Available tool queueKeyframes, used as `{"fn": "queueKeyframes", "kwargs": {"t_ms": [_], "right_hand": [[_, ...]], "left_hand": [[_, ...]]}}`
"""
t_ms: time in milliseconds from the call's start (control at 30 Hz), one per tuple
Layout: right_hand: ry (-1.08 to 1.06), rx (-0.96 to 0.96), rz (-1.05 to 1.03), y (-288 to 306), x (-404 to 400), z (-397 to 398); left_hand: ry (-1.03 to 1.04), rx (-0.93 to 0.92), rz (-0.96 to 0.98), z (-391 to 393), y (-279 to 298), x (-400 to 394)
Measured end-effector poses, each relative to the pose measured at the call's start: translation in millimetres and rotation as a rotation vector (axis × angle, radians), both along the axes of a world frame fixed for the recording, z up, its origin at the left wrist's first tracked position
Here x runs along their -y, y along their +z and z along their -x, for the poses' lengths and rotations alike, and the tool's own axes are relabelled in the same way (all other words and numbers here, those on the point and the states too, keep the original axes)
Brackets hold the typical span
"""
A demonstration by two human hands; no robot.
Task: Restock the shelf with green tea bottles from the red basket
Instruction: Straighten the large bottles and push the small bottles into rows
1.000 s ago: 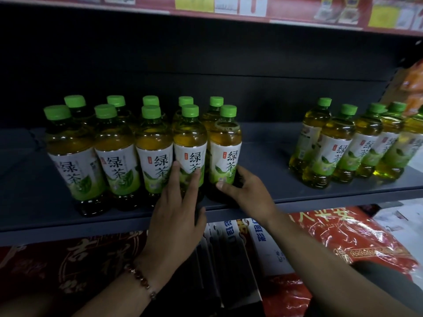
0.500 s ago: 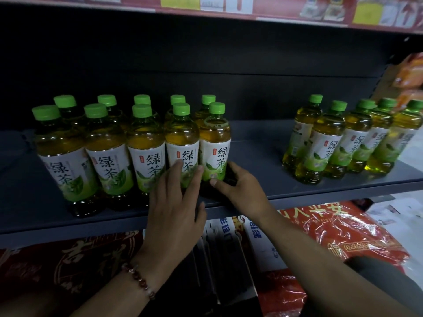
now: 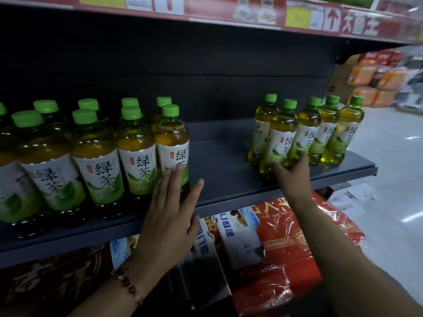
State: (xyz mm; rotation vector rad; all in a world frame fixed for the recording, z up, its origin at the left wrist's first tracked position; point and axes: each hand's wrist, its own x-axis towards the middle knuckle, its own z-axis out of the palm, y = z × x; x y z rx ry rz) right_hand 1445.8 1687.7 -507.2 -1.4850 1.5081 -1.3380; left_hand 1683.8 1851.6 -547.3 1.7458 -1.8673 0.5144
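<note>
The shelf (image 3: 219,161) carried two blocks of green tea bottles with a bare stretch between them, room enough, I judged, to slide more stock in. The left block (image 3: 96,161) stood in tidy rows close to the near edge; the right cluster (image 3: 320,136) sat looser toward the shelf's right end. My left hand (image 3: 169,216) lay flat, fingers straight against the end bottle (image 3: 172,143) to steady that row. My right hand (image 3: 294,172) curled round the front bottle (image 3: 280,143) of the cluster. No red basket showed.

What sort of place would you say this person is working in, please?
Most likely a shop aisle: rows of identical green tea bottles on a dark metal shelf, and price tags along the shelf edge above.
</note>
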Motion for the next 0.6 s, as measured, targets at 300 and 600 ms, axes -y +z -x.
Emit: {"fn": "queueKeyframes", "kwargs": {"t_ms": [300, 600], "right_hand": [[-0.014, -0.257, 0.006, -17.6, 28.3, -9.9], [0.216, -0.304, 0.012, -18.9, 24.0, -57.2]], "left_hand": [[0.048, -0.028, -0.042, -7.8, -7.8, 6.1], [0.097, 0.023, -0.048, -10.7, -11.0, 7.1]]}}
